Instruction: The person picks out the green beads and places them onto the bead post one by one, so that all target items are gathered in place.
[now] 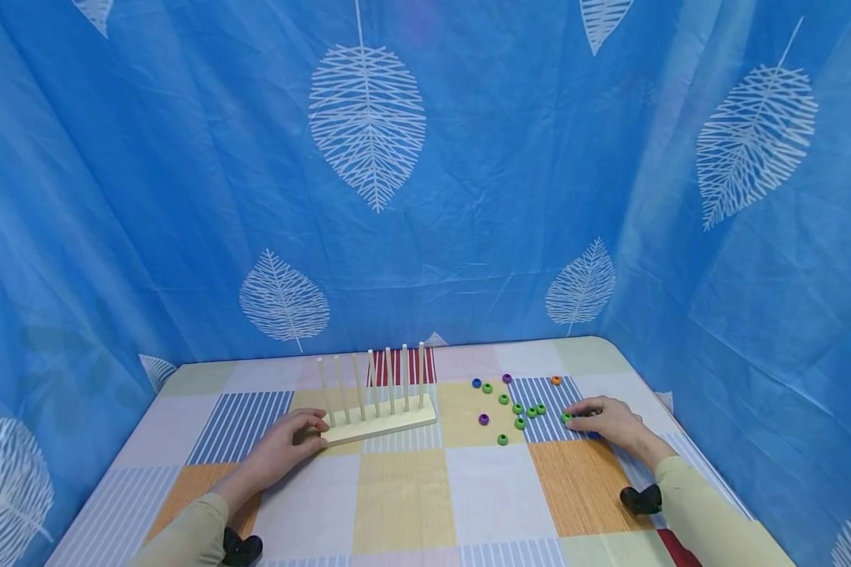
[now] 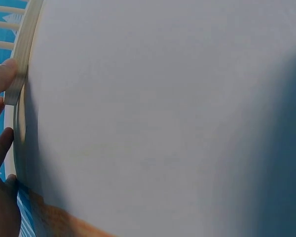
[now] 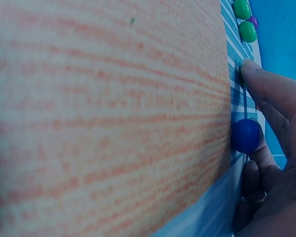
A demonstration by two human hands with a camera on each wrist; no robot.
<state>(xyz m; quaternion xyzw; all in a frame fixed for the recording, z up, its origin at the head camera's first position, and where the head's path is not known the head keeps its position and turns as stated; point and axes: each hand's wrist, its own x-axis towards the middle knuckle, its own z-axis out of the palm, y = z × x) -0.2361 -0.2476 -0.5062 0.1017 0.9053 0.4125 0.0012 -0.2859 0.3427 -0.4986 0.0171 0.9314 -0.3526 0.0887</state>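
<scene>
A pale wooden peg stand [image 1: 379, 428] with several upright rods stands left of centre. My left hand [image 1: 288, 447] holds the left end of its base, thumb in front and fingers behind; the left wrist view shows the thumb against the base [image 2: 27, 47]. On the right, my right hand [image 1: 613, 421] has thumb and index finger about a green bead [image 1: 566, 417] on the striped patch. That bead is hidden in the right wrist view. A blue bead [image 3: 245, 136] lies under the right hand, close to its other fingers.
Several loose green beads [image 1: 517, 409] lie left of the right hand, with a purple bead [image 1: 484, 420], another purple bead [image 1: 507, 379], a blue bead [image 1: 477, 383] and an orange bead [image 1: 556, 380]. A blue leaf-patterned curtain [image 1: 468, 197] encloses the patchwork-covered table [image 1: 404, 496].
</scene>
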